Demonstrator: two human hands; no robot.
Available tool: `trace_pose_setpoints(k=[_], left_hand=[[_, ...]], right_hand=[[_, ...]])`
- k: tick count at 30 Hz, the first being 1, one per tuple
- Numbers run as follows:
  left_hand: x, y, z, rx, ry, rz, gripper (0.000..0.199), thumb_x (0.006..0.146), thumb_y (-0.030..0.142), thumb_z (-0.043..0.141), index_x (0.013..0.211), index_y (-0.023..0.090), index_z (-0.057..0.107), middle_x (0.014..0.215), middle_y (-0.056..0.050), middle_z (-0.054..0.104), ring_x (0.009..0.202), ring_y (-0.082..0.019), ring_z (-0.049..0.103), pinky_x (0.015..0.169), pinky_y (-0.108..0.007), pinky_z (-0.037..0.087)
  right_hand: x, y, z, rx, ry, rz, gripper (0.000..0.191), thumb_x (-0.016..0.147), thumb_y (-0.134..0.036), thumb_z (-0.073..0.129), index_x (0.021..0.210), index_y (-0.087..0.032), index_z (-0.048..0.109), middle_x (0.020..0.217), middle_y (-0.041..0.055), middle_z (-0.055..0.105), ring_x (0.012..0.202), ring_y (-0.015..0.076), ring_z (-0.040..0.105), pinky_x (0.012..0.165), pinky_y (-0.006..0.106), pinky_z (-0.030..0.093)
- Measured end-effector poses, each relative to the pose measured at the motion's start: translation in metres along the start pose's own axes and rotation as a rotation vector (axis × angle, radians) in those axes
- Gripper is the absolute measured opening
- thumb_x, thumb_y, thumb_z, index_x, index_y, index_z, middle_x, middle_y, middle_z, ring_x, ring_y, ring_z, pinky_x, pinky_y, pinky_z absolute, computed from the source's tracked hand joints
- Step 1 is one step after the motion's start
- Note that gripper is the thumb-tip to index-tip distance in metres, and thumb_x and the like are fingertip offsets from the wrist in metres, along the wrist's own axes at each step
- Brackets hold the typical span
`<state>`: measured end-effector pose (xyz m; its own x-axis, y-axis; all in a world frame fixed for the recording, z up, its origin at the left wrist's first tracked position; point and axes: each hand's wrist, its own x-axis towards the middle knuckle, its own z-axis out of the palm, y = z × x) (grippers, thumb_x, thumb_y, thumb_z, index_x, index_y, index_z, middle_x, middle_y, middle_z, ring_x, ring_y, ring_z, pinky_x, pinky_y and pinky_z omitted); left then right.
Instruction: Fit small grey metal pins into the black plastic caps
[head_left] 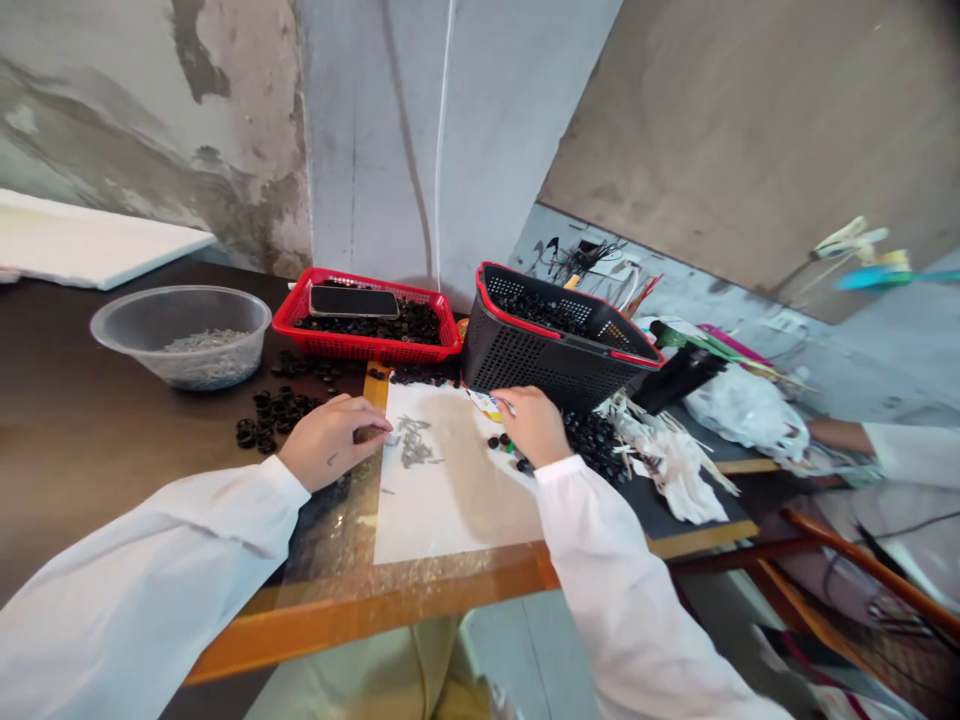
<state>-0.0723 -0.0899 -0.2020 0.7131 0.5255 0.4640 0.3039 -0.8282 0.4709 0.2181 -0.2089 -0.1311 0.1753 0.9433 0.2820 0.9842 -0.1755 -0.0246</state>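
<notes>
My left hand [334, 440] rests at the left edge of a white paper sheet [450, 510], its fingertips curled close together. A scatter of grey metal bits [412, 442] lies on the sheet between my hands. My right hand [534, 425] sits at the far edge of the sheet, its fingertips against a small printed packet [486, 405]. Beside that hand lies a heap of small black rings [592, 445], with a few green ones near my wrist. More black rings [274, 418] lie on the dark tabletop left of my left hand.
A red basket [367, 345] holds black rings and a phone, next to a tilted black-and-red basket [559, 340]. A clear bowl [180, 338] holds grey bits. At right are a black bottle [679, 380], white plastic [750, 410], and a co-worker's white-sleeved arm [862, 438].
</notes>
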Motion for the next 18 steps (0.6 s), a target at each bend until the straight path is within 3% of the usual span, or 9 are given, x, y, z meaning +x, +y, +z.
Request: trace_pose_setpoints(k=[3,6,12,15,18], left_hand=[[0.0,-0.003,-0.002,0.032,-0.035,0.001,0.022,0.09,0.04,0.062,0.093,0.027,0.079,0.096,-0.004,0.074,0.085,-0.02,0.062,0.083,-0.033,0.046],[0.001,-0.002,-0.006,0.022,-0.073,-0.023,0.02,0.09,0.041,0.064,0.088,0.029,0.08,0.092,-0.002,0.074,0.083,-0.019,0.063,0.08,-0.031,0.045],[0.002,0.004,-0.014,-0.036,-0.154,0.065,0.017,0.092,0.036,0.062,0.09,0.028,0.077,0.091,-0.002,0.073,0.086,-0.018,0.063,0.076,-0.027,0.045],[0.003,0.006,-0.013,-0.027,-0.143,0.072,0.016,0.093,0.033,0.061,0.089,0.025,0.074,0.09,-0.002,0.072,0.085,-0.017,0.063,0.075,-0.026,0.046],[0.003,0.007,-0.01,-0.128,-0.049,-0.06,0.017,0.093,0.034,0.06,0.092,0.021,0.07,0.083,-0.002,0.07,0.074,-0.014,0.062,0.069,-0.023,0.047]], right_hand=[[0.032,-0.038,0.016,-0.013,-0.097,-0.012,0.03,0.096,-0.019,0.049,0.116,-0.019,0.072,0.11,0.011,0.074,0.1,0.0217,0.068,0.088,0.029,0.048],[0.053,-0.059,0.034,-0.014,-0.125,0.012,0.028,0.097,-0.018,0.047,0.107,-0.011,0.073,0.104,0.0171,0.072,0.096,0.0252,0.069,0.083,0.032,0.049],[0.053,-0.053,0.049,0.071,-0.102,-0.008,0.024,0.095,-0.015,0.05,0.103,-0.016,0.073,0.105,0.0128,0.07,0.097,0.0215,0.067,0.085,0.03,0.048],[0.051,-0.047,0.053,0.337,-0.012,-0.027,0.021,0.087,-0.012,0.057,0.102,-0.017,0.071,0.104,0.0084,0.069,0.096,0.0182,0.067,0.088,0.028,0.051],[0.048,-0.057,0.056,0.824,0.06,-0.033,0.029,0.078,-0.008,0.061,0.106,-0.017,0.068,0.102,0.0064,0.068,0.091,0.0159,0.069,0.084,0.027,0.056]])
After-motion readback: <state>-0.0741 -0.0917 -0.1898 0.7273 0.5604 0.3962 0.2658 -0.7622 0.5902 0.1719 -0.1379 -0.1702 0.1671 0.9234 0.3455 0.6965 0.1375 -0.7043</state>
